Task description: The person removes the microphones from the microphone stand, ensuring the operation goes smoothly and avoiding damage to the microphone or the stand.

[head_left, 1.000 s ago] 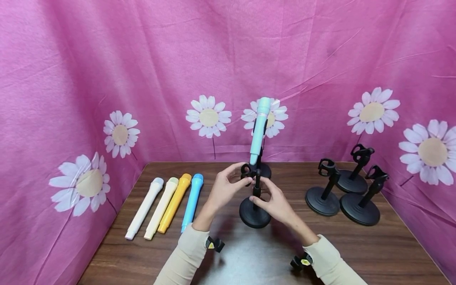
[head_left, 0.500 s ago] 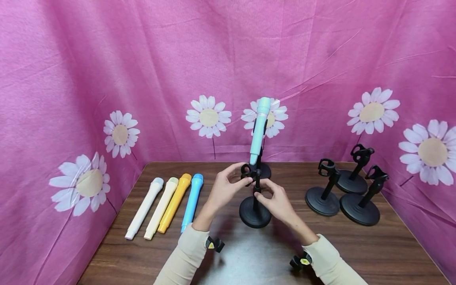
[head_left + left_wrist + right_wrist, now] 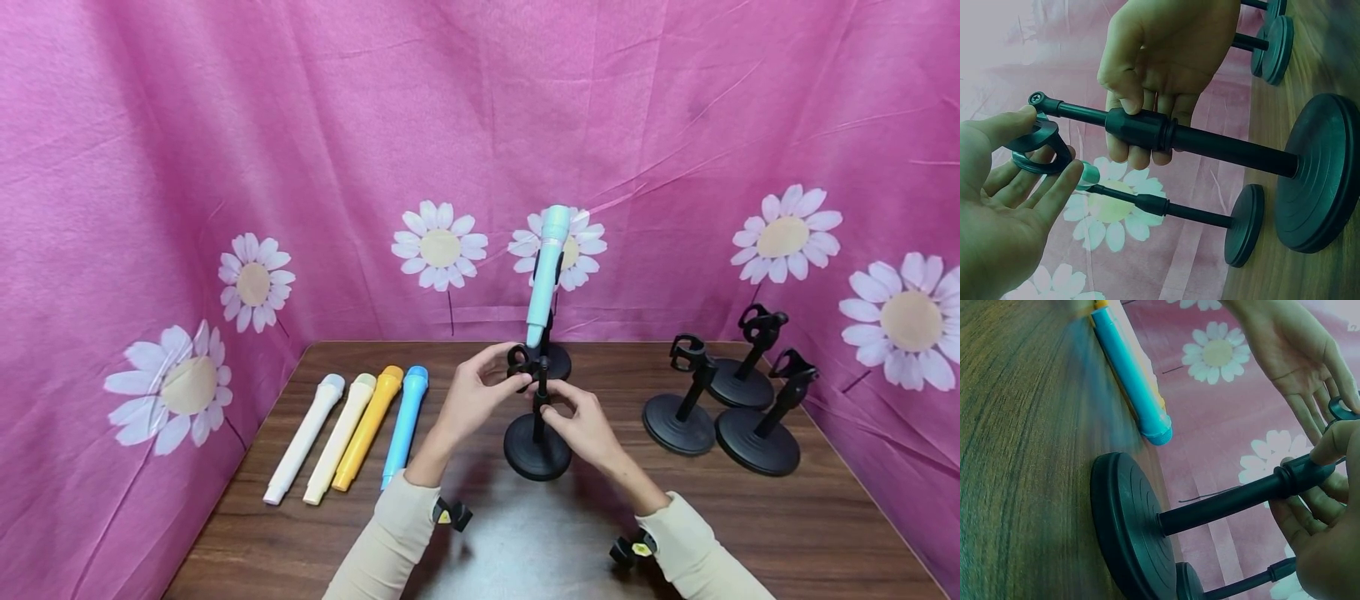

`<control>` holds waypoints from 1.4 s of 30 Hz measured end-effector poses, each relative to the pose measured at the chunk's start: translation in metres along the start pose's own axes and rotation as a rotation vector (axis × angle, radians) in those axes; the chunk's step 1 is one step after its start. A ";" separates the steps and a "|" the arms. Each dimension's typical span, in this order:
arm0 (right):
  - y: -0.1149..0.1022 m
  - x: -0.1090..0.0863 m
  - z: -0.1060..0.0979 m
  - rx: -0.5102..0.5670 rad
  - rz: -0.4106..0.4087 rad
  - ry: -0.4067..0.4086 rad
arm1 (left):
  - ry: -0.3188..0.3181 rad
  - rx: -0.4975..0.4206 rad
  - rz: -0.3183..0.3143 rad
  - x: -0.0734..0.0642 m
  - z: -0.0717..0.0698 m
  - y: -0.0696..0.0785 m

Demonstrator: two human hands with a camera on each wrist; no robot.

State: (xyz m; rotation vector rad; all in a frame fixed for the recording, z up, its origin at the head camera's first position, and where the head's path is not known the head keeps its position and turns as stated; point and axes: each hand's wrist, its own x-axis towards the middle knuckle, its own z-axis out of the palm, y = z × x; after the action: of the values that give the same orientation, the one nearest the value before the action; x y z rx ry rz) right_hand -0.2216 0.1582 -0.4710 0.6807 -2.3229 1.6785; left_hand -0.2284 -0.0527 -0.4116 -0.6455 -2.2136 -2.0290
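On the desk (image 3: 832,533), a near black stand (image 3: 1235,150) rises upright before a rear stand (image 3: 1197,214) with a mint microphone (image 3: 546,279) slanting in its holder (image 3: 559,265). The right hand (image 3: 581,421) has its fingers curled round the near stand's collar (image 3: 1138,129); the left hand (image 3: 471,396), fingers partly bent, pinches its ring clip (image 3: 1040,132).

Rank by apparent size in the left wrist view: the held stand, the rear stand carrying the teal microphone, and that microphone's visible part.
1. Held stand (nearer)
2. Rear stand
3. Teal microphone, visible part only
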 end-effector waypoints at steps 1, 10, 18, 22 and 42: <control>0.000 0.000 0.000 -0.002 0.000 0.001 | -0.001 0.002 0.000 0.000 0.000 0.000; 0.002 0.000 0.000 0.003 0.000 -0.001 | -0.006 -0.002 -0.006 -0.001 0.000 -0.004; 0.000 0.000 0.000 0.001 0.006 0.000 | 0.004 0.006 -0.016 -0.002 0.001 -0.007; -0.002 0.000 0.000 -0.012 0.015 0.004 | 0.007 0.004 -0.017 -0.003 0.002 -0.009; -0.003 -0.002 0.001 -0.014 0.012 0.010 | 0.000 -0.038 -0.017 -0.006 0.004 -0.017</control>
State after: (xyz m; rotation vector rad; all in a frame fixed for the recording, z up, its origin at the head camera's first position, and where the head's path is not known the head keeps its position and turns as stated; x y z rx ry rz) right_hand -0.2183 0.1575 -0.4698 0.6557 -2.3344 1.6658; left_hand -0.2277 -0.0512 -0.4297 -0.6326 -2.1933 -2.0837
